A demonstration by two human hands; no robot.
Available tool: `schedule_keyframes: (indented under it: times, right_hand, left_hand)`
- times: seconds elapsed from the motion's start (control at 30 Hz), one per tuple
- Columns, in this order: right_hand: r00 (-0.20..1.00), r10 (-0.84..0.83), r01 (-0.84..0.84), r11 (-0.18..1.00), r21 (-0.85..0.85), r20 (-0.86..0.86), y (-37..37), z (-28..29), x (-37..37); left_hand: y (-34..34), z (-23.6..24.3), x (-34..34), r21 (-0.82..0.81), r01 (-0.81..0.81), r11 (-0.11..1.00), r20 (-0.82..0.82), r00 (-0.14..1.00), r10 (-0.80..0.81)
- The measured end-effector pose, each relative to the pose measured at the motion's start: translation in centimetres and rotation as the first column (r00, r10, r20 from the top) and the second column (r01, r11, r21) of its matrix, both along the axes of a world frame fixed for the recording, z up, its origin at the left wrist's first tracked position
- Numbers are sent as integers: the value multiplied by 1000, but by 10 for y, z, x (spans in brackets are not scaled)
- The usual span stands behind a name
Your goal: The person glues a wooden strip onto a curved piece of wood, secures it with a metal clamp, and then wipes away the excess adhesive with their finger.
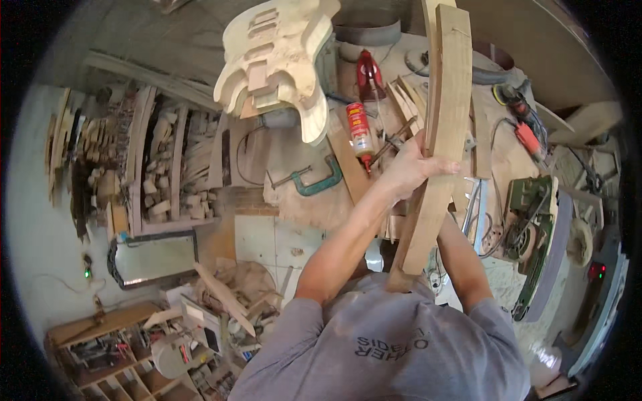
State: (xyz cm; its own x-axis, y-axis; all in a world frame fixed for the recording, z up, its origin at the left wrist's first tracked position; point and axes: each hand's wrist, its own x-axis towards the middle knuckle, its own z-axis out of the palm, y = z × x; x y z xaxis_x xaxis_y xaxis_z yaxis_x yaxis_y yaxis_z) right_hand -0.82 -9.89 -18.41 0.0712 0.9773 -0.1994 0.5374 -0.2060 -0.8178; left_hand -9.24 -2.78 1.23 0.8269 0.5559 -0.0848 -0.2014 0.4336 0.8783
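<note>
Long pale wooden pieces [447,80], lying one against another, run upright from my chest past the top edge. My left hand [421,164] grips them around the middle, thumb across the front face. My right forearm [461,257] reaches behind the wood, which hides that hand. Left of my left hand are a red-and-white glue bottle [358,127] and a teal C-clamp [314,180] on the cluttered workbench [297,210].
Pale guitar-shaped bodies [284,50] sit at the top. A red object [368,73], power tools [525,134] and a green machine [531,240] stand among cables. Shelves of offcuts [164,167], a framed mirror [154,257] and a compartmented cabinet [117,341] are at left.
</note>
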Motion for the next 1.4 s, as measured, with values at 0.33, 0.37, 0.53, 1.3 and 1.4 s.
schedule_keyframes:
  times: [0.33, 0.37, 0.53, 1.3, 1.4]
  right_hand:
    - [979, 175, -161, 979, -126, 104, 65, -42, -65]
    - [977, 190, -175, 974, -143, 95, 66, -46, -74]
    - [979, 198, -185, 965, -185, 53, 71, -60, -94]
    - [470, -412, 504, 851, -147, -780, -100, 37, 10]
    - [6, -519, 686, 624, -374, -855, -125, 12, 14]
  left_hand:
    - [3, 14, -49, -7, -144, 990, -78, 987, 143]
    - [0, 16, -59, -46, -162, 986, -143, 978, 154]
    - [4, 7, -85, 9, -196, 981, -244, 951, 192]
    - [28, 19, -52, -9, -72, 997, -67, 995, 71]
    - [28, 18, -36, -18, 7, 1000, -54, 998, -8]
